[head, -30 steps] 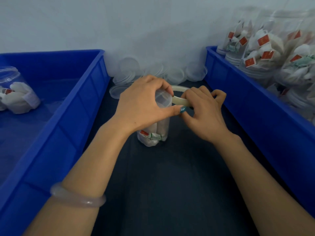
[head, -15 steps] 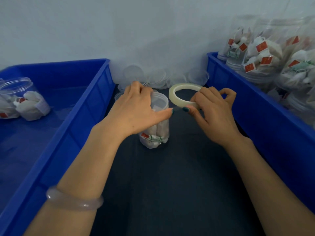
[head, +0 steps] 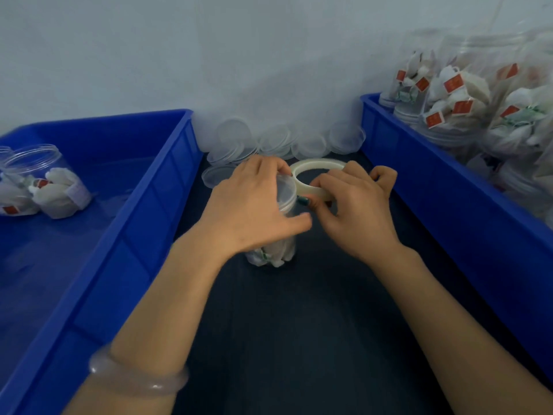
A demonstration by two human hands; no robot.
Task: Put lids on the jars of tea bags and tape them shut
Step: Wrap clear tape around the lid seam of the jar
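Brought back leftward since half a second ago: tape roll (head: 317, 165), then held a little apart from the jar (head: 276, 253), now pressed up against the right edge of its lid (head: 285, 193). Carried there by the right hand (head: 356, 211), which grasps the near side of the ring, fingers curled over it and a painted thumbnail showing just beside the lid.

Containers, left to right:
- Left blue bin (head: 134, 223): a couple of clear jars (head: 45, 181) at its far left, tilted, filled with white tea bags and a red tag or two. Cannot tell whether lidded.
- Far end of the desk (head: 299, 339), against the pale wall (head: 179, 55) and between the bins: loose clear lids (head: 269, 139) in an overlapping heap.
- Right blue bin (head: 449, 211): heaped above the rim with clear jars (head: 449, 94), each packed with white tea bags bearing red tags, with bits of green among them.

Task jar: upright on the dark desk, between the two bins and near the loose lids. Clear plastic, round, with white tea bags and a touch of green visible through the lower wall. Capped with a translucent lid, seated on top. Upper half hidden under the left hand (head: 257, 211), which grasps it from above, fingers wrapped over the lid's far edge and thumb stretched right toward the other hand. Pale, glassy bracelet (head: 137, 381) on the left wrist, near the bottom edge.
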